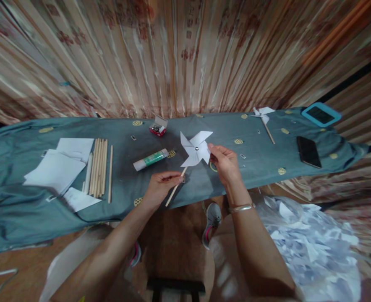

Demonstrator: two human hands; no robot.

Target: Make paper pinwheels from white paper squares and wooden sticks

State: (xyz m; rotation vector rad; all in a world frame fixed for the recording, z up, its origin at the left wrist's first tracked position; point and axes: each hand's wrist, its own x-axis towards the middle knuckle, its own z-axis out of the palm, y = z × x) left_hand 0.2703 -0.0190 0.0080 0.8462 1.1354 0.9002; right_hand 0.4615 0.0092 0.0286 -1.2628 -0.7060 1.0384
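A white paper pinwheel [196, 148] with a metal pin at its centre is held over the table's near edge. My left hand [162, 186] is closed round its wooden stick [175, 188]. My right hand [223, 162] pinches one paper blade at the pinwheel's right side. Both hands are above the grey-blue cloth [22, 209] that covers the table.
Left lie white paper sheets [58, 167] and several wooden sticks [99, 172]. A glue stick [150, 159] and a small red box of pins [158, 126] sit near the middle. Far right: another pinwheel [262, 115], a black phone [308, 152], a blue-framed device [321, 114]. A bag of paper scraps [311, 247] is below.
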